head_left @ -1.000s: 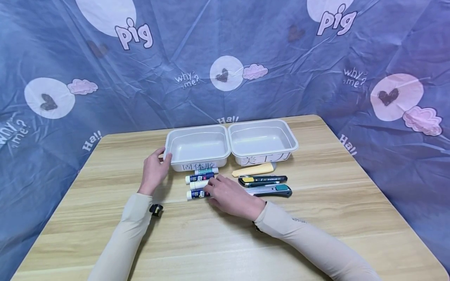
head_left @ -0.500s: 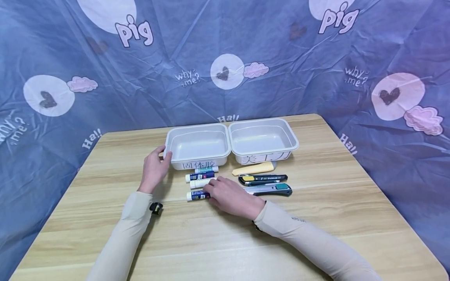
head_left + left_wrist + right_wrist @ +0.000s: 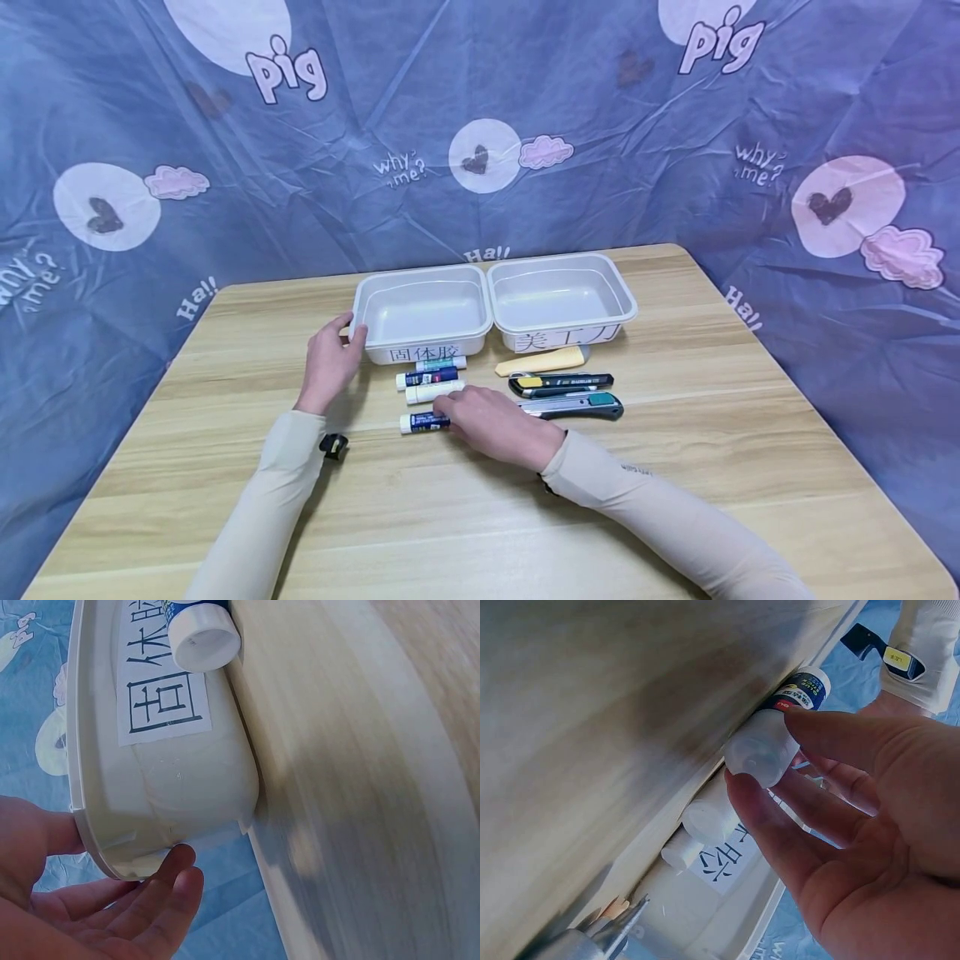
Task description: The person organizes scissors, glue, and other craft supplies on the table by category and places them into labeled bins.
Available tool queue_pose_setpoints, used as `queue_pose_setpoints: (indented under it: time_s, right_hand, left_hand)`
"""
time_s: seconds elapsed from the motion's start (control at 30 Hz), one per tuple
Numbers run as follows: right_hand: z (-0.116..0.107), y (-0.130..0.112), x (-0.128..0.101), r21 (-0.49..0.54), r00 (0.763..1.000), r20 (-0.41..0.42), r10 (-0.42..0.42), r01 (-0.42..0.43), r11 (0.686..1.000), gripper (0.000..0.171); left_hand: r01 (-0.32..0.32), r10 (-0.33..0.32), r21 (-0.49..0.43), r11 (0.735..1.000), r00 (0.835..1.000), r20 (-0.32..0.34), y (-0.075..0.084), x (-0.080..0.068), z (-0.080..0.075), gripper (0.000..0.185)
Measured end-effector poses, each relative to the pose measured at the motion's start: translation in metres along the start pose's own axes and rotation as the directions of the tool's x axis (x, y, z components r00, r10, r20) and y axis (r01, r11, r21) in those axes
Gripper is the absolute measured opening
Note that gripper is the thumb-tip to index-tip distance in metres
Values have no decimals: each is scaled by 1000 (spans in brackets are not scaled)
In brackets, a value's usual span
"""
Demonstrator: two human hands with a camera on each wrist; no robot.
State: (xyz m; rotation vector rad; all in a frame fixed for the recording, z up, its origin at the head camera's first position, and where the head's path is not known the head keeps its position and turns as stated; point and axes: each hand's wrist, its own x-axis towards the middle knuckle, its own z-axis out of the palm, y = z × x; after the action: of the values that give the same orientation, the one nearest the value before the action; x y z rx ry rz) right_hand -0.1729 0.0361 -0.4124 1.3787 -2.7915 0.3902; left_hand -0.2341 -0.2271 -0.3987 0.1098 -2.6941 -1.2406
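Note:
My left hand [image 3: 333, 362] holds the near-left corner of the left white plastic container [image 3: 427, 317]; in the left wrist view the thumb lies over the rim [image 3: 77, 735] and the fingers are against the wall. My right hand [image 3: 498, 425] pinches the clear cap end of the nearest blue glue stick [image 3: 424, 422] between thumb and fingers, as the right wrist view shows. Behind it, more glue sticks lie in a column: a white one [image 3: 433, 392], a blue one [image 3: 422, 380] and a partly hidden green-and-white one [image 3: 441, 364].
A second white container [image 3: 562, 304] stands against the first on the right. Before it lie a yellow utility knife [image 3: 542, 362], a black-and-yellow one [image 3: 566, 384] and a silver one with a green slider [image 3: 573, 406], partly behind the right hand. A printed cloth [image 3: 615, 108] hangs behind the table.
My right hand has shifted slightly toward me with the nearest glue stick, widening the gap to the white one. The left hand stays at the container's corner.

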Motion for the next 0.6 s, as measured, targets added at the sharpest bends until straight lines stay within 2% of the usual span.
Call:
queue_pose_setpoints:
  time_s: [0.6]
  right_hand:
    - [0,2,0,-7,999,-17,-28,27,1000,23]
  left_hand:
    - [-9,9,3,1000,1000,-2,-2,0,1,54]
